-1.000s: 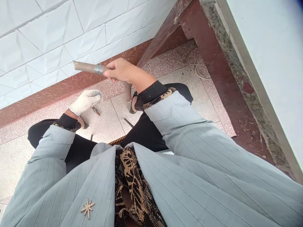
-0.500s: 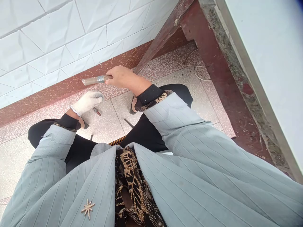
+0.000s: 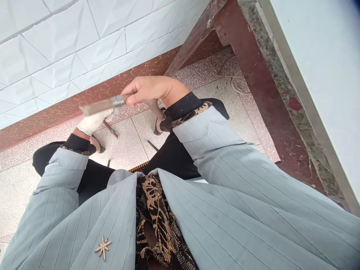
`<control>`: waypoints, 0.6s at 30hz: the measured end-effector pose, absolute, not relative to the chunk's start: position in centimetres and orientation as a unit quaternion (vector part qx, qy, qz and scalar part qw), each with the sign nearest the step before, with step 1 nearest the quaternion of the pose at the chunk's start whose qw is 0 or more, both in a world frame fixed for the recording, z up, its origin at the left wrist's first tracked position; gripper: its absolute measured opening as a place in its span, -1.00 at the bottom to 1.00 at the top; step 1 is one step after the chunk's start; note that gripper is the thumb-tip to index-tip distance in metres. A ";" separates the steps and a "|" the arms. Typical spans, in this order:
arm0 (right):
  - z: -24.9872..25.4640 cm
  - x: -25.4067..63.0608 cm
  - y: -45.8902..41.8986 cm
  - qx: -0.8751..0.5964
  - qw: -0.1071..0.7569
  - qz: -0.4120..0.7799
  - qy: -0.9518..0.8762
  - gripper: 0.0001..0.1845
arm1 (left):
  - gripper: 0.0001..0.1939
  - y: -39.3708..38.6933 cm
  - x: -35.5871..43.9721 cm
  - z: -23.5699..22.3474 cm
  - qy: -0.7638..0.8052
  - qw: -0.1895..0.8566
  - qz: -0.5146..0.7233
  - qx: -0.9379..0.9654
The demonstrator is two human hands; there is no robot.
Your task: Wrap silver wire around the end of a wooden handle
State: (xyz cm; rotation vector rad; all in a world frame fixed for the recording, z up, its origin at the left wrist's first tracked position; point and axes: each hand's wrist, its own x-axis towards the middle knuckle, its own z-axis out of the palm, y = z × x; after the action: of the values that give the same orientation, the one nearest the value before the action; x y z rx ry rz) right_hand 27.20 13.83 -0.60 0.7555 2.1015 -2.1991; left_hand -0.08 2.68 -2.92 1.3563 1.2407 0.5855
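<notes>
My right hand (image 3: pixel 149 90), bare, is closed around a tool with a pale wooden handle (image 3: pixel 98 107) and a band of silvery wire (image 3: pixel 117 100). A curved grey-brown part (image 3: pixel 154 108) shows below the wrist and seems to belong to this tool; its full shape is hidden. Under the far end of the handle is my left hand (image 3: pixel 91 122) in a white knit glove. Its fingers are blurred and partly covered by the handle, so their grip cannot be made out. Close to the glove is a thin rust-brown rod (image 3: pixel 111 129) with a grey lump midway; it appears to lie on the floor.
A white tiled wall (image 3: pixel 56 45) with a red-brown skirting (image 3: pixel 140 73) stands ahead. On the right are a dark red wooden frame (image 3: pixel 253 63) and a white surface (image 3: pixel 317 56). A pale cable (image 3: pixel 234 86) lies on the speckled floor (image 3: pixel 123 146) by the frame.
My right hand has turned, swinging the wooden handle down and left over the glove. My left hand has shifted left, uncovering more of the rust-brown rod.
</notes>
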 end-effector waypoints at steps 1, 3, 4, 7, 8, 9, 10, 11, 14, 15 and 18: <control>-0.6 27.4 14.1 0.267 -0.072 -0.708 0.650 -0.56 | -0.56 2.6 0.0 -3.3 0.524 0.579 0.266 0.566; -0.6 27.4 14.3 0.346 -0.168 -0.697 0.605 -0.40 | -0.58 2.3 0.3 -3.6 0.516 0.609 0.249 0.549; -0.5 27.1 14.2 0.391 -0.183 -0.680 0.592 -0.36 | -0.60 2.1 0.5 -3.6 0.511 0.628 0.234 0.539; -0.2 26.1 13.7 0.496 -0.157 -0.610 0.598 -0.48 | -0.68 1.8 1.0 -3.0 0.498 0.663 0.192 0.525; -0.1 25.9 13.5 0.514 -0.148 -0.591 0.604 -0.54 | -0.70 1.8 1.1 -2.6 0.497 0.663 0.182 0.529; -0.1 25.7 13.4 0.524 -0.138 -0.575 0.613 -0.59 | -0.71 1.8 1.2 -2.2 0.498 0.659 0.172 0.537; -0.1 25.6 13.4 0.529 -0.127 -0.559 0.626 -0.64 | -0.71 1.9 1.3 -1.9 0.500 0.652 0.161 0.547; -0.1 25.6 13.3 0.533 -0.118 -0.542 0.639 -0.67 | -0.70 1.9 1.3 -1.6 0.503 0.643 0.151 0.558; -0.3 25.6 13.1 0.535 -0.066 -0.465 0.702 -0.64 | -0.71 2.0 1.4 -0.9 0.509 0.617 0.132 0.585; -0.3 25.6 13.0 0.531 -0.039 -0.439 0.724 -0.59 | -0.72 1.9 1.3 -0.9 0.508 0.612 0.128 0.593; -0.3 25.1 12.5 0.500 0.063 -0.391 0.770 -0.46 | -0.75 1.9 1.1 -1.0 0.511 0.594 0.122 0.609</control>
State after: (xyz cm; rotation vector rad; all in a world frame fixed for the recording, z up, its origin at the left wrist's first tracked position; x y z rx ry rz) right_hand 25.14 12.51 -0.27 1.5111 2.3255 -1.1816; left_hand 1.08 1.91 -1.02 1.4161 1.1879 0.2846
